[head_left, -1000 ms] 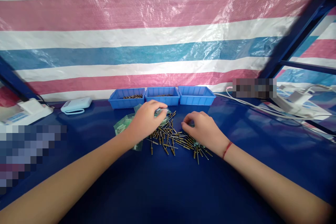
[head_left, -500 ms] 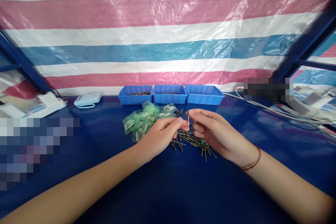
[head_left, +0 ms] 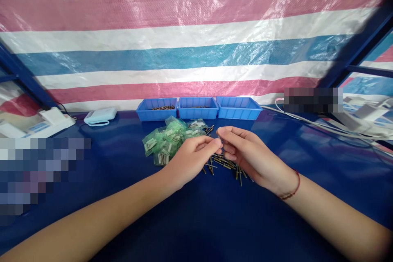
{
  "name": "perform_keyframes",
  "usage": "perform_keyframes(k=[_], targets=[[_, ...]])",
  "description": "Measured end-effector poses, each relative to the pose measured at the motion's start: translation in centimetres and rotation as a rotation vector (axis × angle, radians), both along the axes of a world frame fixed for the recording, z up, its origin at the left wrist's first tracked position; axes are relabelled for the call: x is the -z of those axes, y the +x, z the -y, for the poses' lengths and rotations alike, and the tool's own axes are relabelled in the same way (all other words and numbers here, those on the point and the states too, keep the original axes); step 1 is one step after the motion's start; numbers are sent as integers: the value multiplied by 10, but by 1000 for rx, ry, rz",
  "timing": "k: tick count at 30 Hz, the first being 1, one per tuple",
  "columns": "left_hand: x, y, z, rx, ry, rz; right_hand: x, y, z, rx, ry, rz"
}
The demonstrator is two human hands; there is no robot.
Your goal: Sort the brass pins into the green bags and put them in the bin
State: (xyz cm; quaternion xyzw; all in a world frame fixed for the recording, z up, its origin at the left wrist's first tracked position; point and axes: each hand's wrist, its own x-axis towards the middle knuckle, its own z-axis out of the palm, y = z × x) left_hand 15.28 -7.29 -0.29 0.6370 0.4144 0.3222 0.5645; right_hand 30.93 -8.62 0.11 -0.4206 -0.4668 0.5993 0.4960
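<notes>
Left hand (head_left: pixel 188 159) and right hand (head_left: pixel 250 155) are pinched together fingertip to fingertip just above the bench (head_left: pixel 215 221), dead centre of the view. Something tiny sits between those fingertips, most likely one of the pins, but it's so buried by the fingers I honestly can't tell which hand has the grip on it, or if both do.

The rest of the pins (head_left: pixel 225 166) are scattered on the bench right under the hands, spilling toward 5 o'clock of the left one. My read: thin, stiff, nearly weightless metal, probably slick and quick to roll, so pinch one mid-shaft with thumb and forefinger.

At 10 o'clock from the hands lies a heap of green bags (head_left: pixel 167 139), soft and crinkly looking. Beyond them at 12 o'clock, three blue bins (head_left: pixel 198 108) stand in a row against the striped tarp (head_left: pixel 196 49); the left one holds small dark parts, too small to make out. Half the pin pile is hidden behind the hands.
</notes>
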Motion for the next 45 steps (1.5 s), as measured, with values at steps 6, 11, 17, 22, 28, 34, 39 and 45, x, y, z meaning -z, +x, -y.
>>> perform_keyframes(k=[6,11,17,22,28,34,39,45], targets=[[-5,-1,3,18,8,29,0,-5,0,-8,-43,-39],[-4,-3,1,31,28,55,0,-4,2,-21,-53,-46],[2,-5,-5,55,172,-6,-1,-2,2,22,74,84],[4,-6,-5,-10,391,-121,-6,-4,5,20,262,212],[-14,-10,-39,-90,667,-360,-25,15,0,219,422,476],[-39,-8,-126,-300,1005,-781,-18,41,-16,57,512,1204],[-24,-7,-132,-303,995,-869,5,41,-26,7,564,1597],[-10,-20,-65,-143,1031,-825,12,33,-30,-13,612,1520]])
